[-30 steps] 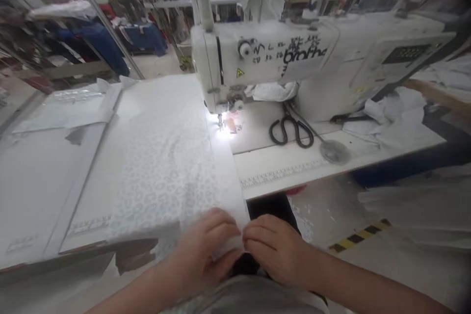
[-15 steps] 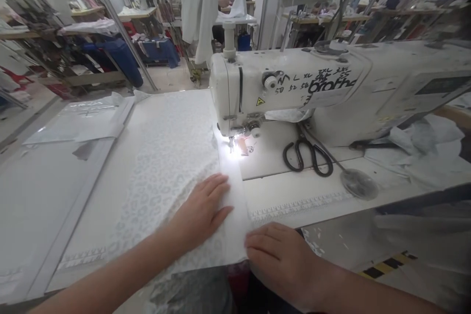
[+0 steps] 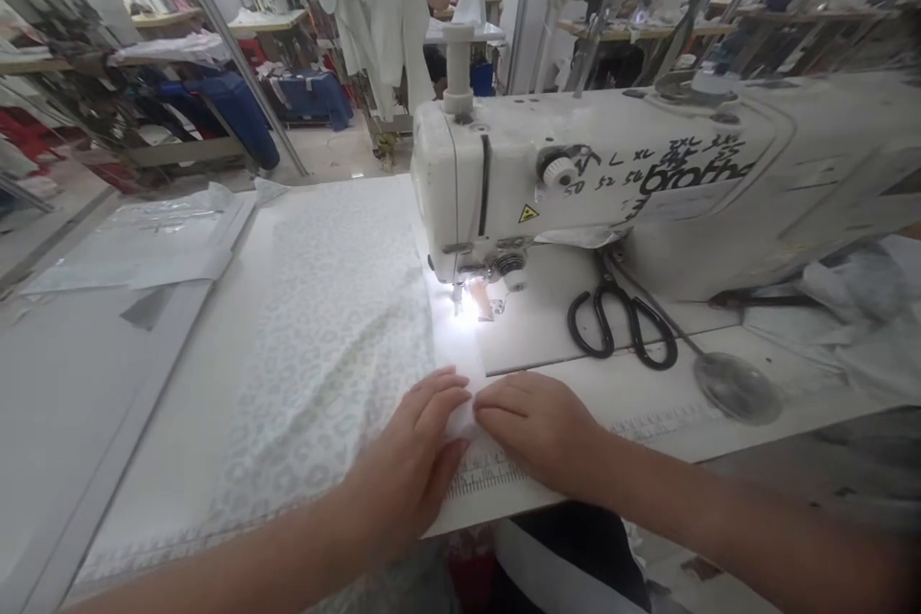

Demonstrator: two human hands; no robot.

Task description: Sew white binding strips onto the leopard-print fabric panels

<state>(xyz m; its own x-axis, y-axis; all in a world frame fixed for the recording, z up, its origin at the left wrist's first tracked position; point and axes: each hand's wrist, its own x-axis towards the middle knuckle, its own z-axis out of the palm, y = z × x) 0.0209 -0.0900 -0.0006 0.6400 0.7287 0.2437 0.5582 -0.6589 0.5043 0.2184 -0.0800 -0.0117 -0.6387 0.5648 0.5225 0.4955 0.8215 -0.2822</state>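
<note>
White fabric with a pale grey leopard print lies across the sewing table, its plain white edge strip running under the lit needle area of a white sewing machine. My left hand rests on the fabric beside that strip, fingers stretched forward and thumb apart. Close to its fingertips, my right hand has its fingers bent together and pinches the strip's right edge. Both hands are in front of the presser foot, which is partly washed out by the light.
Black-handled scissors and a round dark disc on a rod lie right of the needle. A printed ruler scale runs along the table's front edge. Crumpled pale cloth is at right; a grey-white board at left.
Both hands have moved forward toward the needle, the right one also coming in beside the left. The strip's near end has advanced, uncovering more of the ruler scale. The view has shifted slightly.
</note>
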